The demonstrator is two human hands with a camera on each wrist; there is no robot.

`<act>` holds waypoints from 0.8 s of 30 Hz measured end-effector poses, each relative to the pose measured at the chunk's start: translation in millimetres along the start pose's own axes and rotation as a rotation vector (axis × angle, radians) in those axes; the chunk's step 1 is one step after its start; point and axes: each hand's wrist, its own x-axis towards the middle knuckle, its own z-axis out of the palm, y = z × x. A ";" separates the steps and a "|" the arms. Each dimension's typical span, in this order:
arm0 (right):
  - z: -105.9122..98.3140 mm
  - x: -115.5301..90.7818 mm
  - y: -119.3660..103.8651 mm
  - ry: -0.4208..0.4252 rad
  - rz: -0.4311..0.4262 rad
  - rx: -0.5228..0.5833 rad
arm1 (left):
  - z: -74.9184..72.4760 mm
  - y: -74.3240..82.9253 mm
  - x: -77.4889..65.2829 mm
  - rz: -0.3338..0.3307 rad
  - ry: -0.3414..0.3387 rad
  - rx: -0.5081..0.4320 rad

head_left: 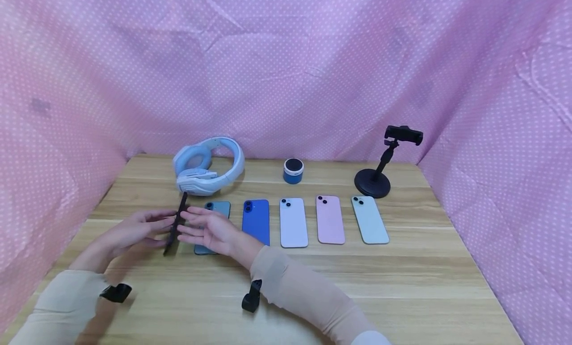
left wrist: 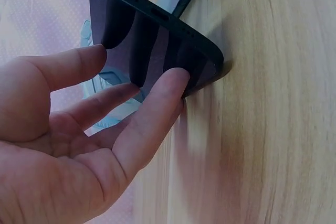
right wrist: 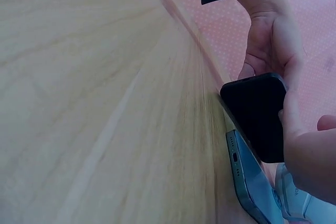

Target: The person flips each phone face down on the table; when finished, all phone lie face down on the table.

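Note:
A black phone (head_left: pixel 172 239) stands tilted on edge at the table's left side, between my two hands. My left hand (head_left: pixel 136 231) reaches in from the left, its nearly straight fingertips against the glossy face (left wrist: pixel 149 51), which mirrors them. From the other side my right hand (head_left: pixel 217 232) comes with fingers extended, their tips at the phone. In the right wrist view the phone (right wrist: pixel 254 116) shows a plain black face. Under my right hand lies a dark teal phone (head_left: pixel 222 209), partly covered by the fingers.
To the right, in a row, lie a blue phone (head_left: pixel 256 221), a white phone (head_left: pixel 293 226), a pink phone (head_left: pixel 330 223) and a pale green phone (head_left: pixel 371 223). Behind stand light blue headphones (head_left: pixel 232 173), a small blue speaker (head_left: pixel 293 176) and a black phone stand (head_left: pixel 373 184).

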 end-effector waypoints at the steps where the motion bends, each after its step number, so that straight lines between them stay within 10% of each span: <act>1: 0.1 0.0 0.1 -0.001 0.000 0.002 | 0.0 -0.1 0.0 0.001 0.000 -0.007; 24: -3.0 8.1 -1.0 0.015 -0.003 0.010 | 2.3 3.8 -3.8 0.032 -0.022 -0.016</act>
